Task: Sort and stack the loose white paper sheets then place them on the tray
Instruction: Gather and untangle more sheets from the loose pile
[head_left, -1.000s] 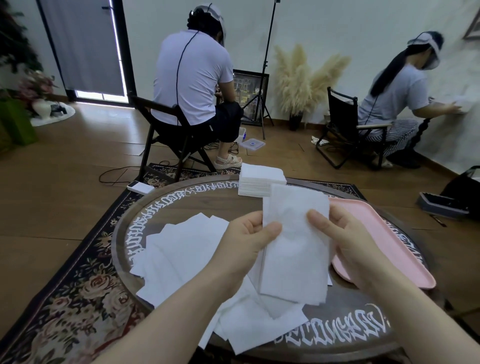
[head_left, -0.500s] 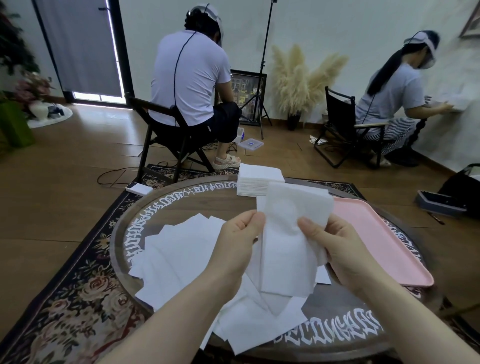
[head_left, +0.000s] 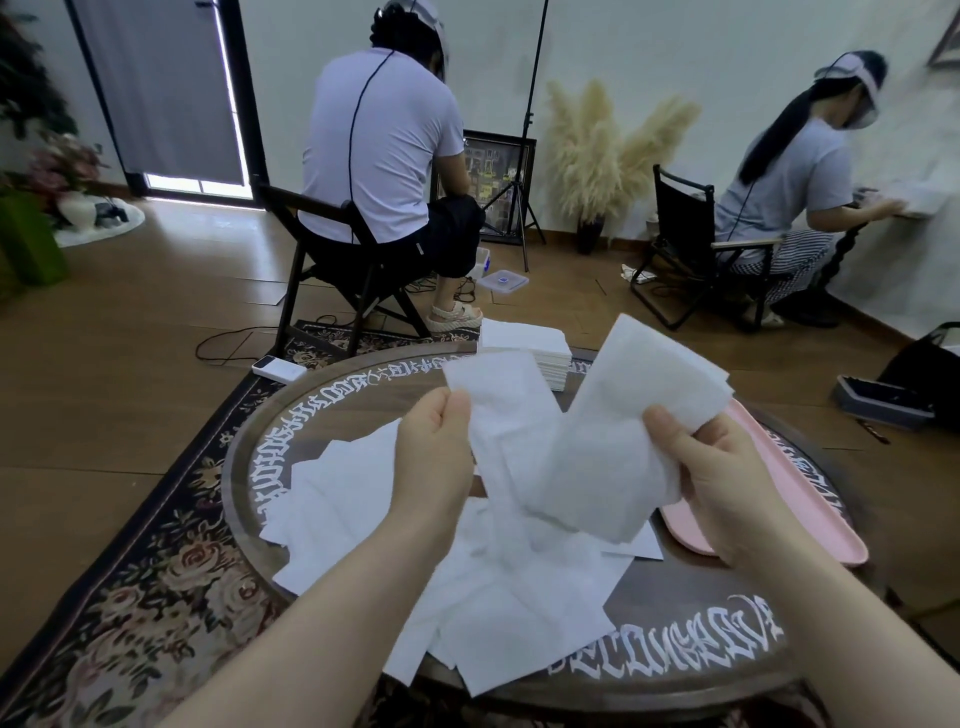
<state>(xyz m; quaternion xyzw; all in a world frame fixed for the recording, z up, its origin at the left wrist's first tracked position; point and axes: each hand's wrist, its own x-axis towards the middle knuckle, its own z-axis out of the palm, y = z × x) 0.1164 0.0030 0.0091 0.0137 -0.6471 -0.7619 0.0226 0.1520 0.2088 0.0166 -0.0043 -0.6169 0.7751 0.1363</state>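
Note:
Above the round dark table (head_left: 691, 629) I hold two white paper sheets apart in a V. My left hand (head_left: 434, 457) pinches the left sheet (head_left: 498, 410) by its edge. My right hand (head_left: 722, 478) grips the right sheet (head_left: 618, 447), which tilts up to the right. Several loose white sheets (head_left: 363, 509) lie scattered on the table under my hands. A neat stack of white sheets (head_left: 524, 348) stands at the table's far edge. The pink tray (head_left: 789, 493) lies on the table's right side, partly hidden by my right hand.
Two seated people work on folding chairs beyond the table, one straight ahead (head_left: 384, 150), one at the far right (head_left: 789, 171). A white power bank (head_left: 279, 369) and a cable lie on the floor to the left. A dark case (head_left: 883, 400) sits on the floor at right.
The sheets I held together in front of me have been pulled apart: my left hand keeps one, and my right hand has drawn the other off to the right.

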